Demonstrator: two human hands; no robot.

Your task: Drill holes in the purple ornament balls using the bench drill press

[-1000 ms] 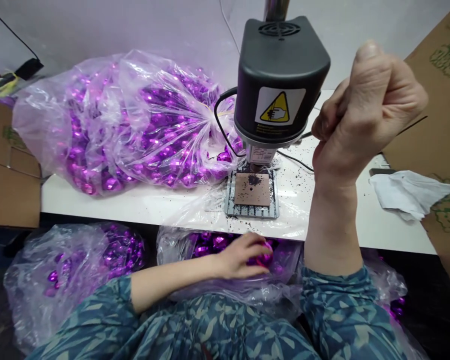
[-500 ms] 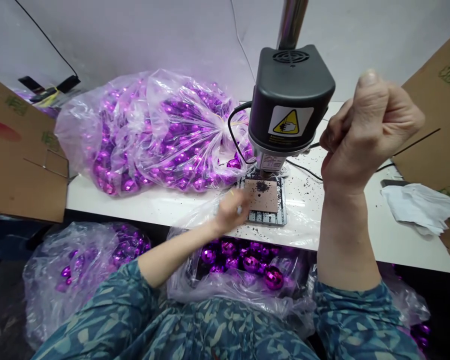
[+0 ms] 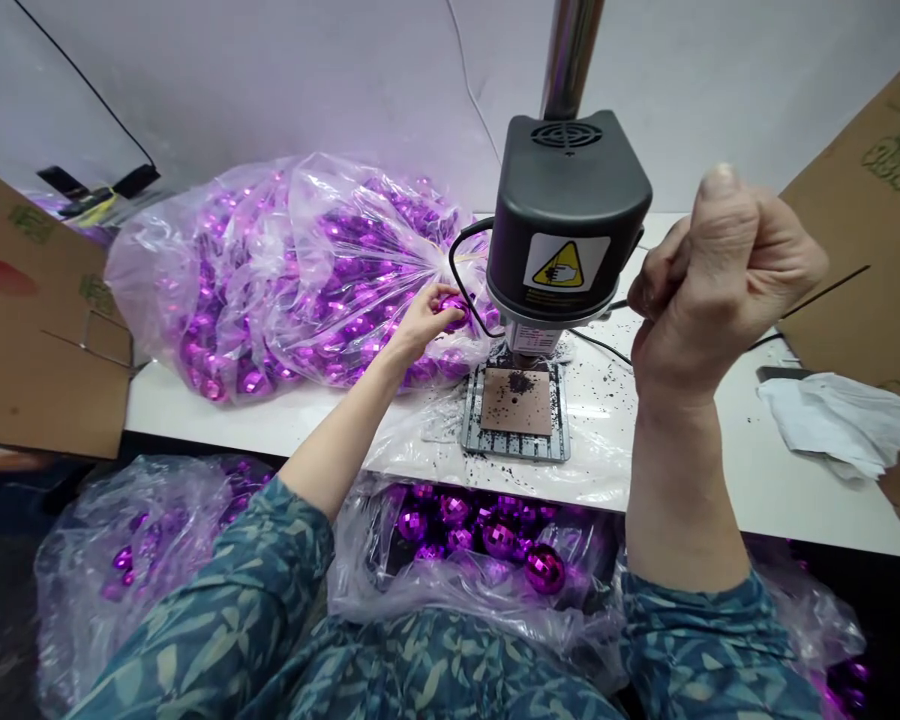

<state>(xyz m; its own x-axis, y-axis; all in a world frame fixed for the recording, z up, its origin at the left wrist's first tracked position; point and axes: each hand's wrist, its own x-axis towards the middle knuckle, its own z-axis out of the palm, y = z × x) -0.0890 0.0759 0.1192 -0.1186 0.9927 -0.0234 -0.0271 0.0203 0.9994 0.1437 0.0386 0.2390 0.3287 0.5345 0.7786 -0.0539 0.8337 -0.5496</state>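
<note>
My left hand (image 3: 420, 322) reaches to the gathered mouth of a large clear plastic bag (image 3: 292, 270) full of shiny purple faceted balls. Thumb and fingers are closed on one purple ball (image 3: 454, 312) there. Raised beside the dark drill press head (image 3: 570, 210), my right hand (image 3: 727, 280) is closed in a fist; whatever it grips is hidden. Below the head, a brown square board (image 3: 516, 410) with a small hole lies on the slotted metal base (image 3: 561, 445). Dark shavings are scattered over the board, with no ball on it.
An open plastic bag of purple balls (image 3: 499, 535) sits below the table edge, in front of me. Another bag (image 3: 135, 560) is at lower left. Cardboard boxes (image 3: 45, 340) flank the table. White cloth or paper (image 3: 832, 425) lies right. A black cable loops beside the press.
My left hand has moved from beside the board up and left to the bag's mouth, where it now grips a ball. My right fist keeps its place by the press.
</note>
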